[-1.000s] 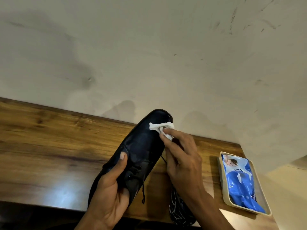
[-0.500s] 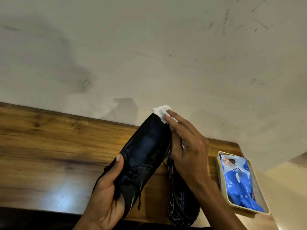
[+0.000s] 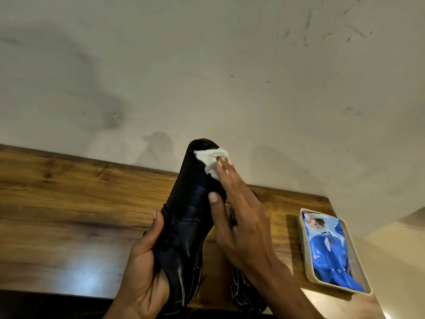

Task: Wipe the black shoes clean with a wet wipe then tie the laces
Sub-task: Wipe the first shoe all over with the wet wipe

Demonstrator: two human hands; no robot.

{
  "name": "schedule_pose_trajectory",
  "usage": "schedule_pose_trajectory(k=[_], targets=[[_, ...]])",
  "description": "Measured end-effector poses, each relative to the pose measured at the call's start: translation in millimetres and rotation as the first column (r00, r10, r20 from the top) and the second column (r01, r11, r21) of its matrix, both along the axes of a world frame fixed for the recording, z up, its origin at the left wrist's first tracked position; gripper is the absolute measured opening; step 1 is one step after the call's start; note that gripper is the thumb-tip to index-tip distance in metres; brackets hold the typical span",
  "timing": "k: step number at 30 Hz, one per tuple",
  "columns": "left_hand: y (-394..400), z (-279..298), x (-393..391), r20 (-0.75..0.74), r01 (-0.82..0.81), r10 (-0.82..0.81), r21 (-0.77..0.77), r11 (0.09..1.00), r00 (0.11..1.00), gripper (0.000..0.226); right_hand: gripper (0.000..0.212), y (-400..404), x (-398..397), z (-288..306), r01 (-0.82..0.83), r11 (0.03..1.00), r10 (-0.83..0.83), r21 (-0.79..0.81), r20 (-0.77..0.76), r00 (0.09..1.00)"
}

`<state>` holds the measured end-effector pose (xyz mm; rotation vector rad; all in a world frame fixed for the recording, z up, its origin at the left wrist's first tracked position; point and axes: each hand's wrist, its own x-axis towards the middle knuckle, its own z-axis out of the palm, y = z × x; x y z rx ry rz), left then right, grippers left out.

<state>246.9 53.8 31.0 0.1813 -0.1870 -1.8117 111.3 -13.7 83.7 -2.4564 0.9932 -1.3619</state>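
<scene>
My left hand (image 3: 147, 261) grips a black shoe (image 3: 190, 203) around its heel and laced part and holds it above the wooden table, toe pointing away from me. My right hand (image 3: 239, 217) presses a crumpled white wet wipe (image 3: 212, 161) against the right side of the toe with its fingertips, thumb resting on the vamp. A second black shoe (image 3: 243, 288) lies on the table under my right wrist, mostly hidden. The laces of the held shoe are hidden under my left hand.
The wooden table (image 3: 69, 203) runs along a stained pale wall (image 3: 207, 77). At the right end a beige tray (image 3: 308, 261) holds a blue pack of wet wipes (image 3: 331, 252). The table's right edge is just past the tray.
The shoe has turned more upright in my left hand. My right hand has slid the wipe over the toe tip and down its right side, thumb now on the vamp.
</scene>
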Motion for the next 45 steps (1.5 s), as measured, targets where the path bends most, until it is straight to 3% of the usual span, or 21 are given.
schedule_pose_trajectory(k=[2,4,9,12,14,17,21,26,30,33,36,38,40,43,45], targets=[[-0.1,-3.4,-4.4,-0.033,0.026,-0.027,-0.021,0.999,0.999,0.07,0.046,-11.5,2.3,6.6,0.013,1.0,-0.013,0.013,0.009,1.0],[0.6,-4.4,-4.0,0.063,-0.005,0.009,-0.075,0.997,0.998,0.068,0.044,-20.7,3.6,10.6,0.028,1.0,-0.028,0.006,0.02,0.999],[1.8,-16.8,0.1,0.098,0.021,-0.01,-0.106,0.994,0.995,0.064,0.04,-21.6,0.4,3.2,0.063,0.997,-0.062,-0.033,0.027,0.998],[2.0,-13.6,2.0,0.101,-0.006,0.01,-0.034,0.999,0.995,0.064,0.041,-10.9,-1.1,-9.1,0.041,0.999,-0.041,-0.019,-0.008,0.999],[-1.7,-10.8,2.4,0.018,0.023,-0.024,0.056,0.998,1.0,0.064,0.043,-2.7,-0.5,-16.3,0.025,1.0,-0.025,0.011,-0.023,0.999],[-3.1,-6.8,2.3,-0.106,0.019,-0.008,0.103,0.995,0.994,0.065,0.045,10.1,-0.1,-24.5,-0.013,0.997,0.011,0.08,0.02,1.0],[-6.3,-0.9,8.1,-0.144,0.0,0.023,0.161,0.987,0.989,0.067,0.05,31.8,-2.6,-33.8,-0.064,0.982,0.05,0.176,0.083,0.995],[-11.1,18.2,4.2,-0.031,-0.222,0.237,0.248,0.943,0.971,0.072,0.046,54.4,-0.5,-43.6,-0.125,0.966,0.086,0.226,0.172,0.981],[-12.3,23.9,-2.7,-0.051,-0.196,0.21,0.198,0.96,0.976,0.077,0.049,41.2,-1.1,-34.5,-0.074,0.975,0.026,0.208,0.228,0.973],[-11.0,25.5,-12.1,-0.033,-0.174,0.184,0.195,0.965,0.982,0.062,0.049,20.3,0.4,-26.3,-0.041,0.968,-0.031,0.247,0.281,0.959],[-8.6,27.0,-21.4,0.042,-0.156,0.152,0.118,0.981,0.987,0.055,0.044,5.7,0.7,-26.1,-0.031,0.945,-0.081,0.326,0.323,0.943],[-7.3,28.0,-21.7,0.177,-0.187,0.175,0.051,0.981,0.968,0.062,0.043,1.8,-1.0,-28.7,-0.043,0.928,-0.088,0.37,0.33,0.94],[-3.9,32.0,-22.7,0.332,-0.194,0.192,-0.025,0.981,0.924,0.065,0.042,1.4,-3.0,-30.3,-0.057,0.914,-0.088,0.402,0.333,0.939],[0.1,34.6,-25.0,0.505,-0.227,0.215,-0.04,0.973,0.836,0.051,0.042,1.7,-5.0,-28.9,-0.068,0.91,-0.082,0.41,0.338,0.938],[1.6,34.1,-24.8,0.545,-0.246,0.222,-0.03,0.969,0.808,0.043,0.042,0.4,-7.1,-29.3,-0.054,0.92,-0.079,0.388,0.319,0.945]])
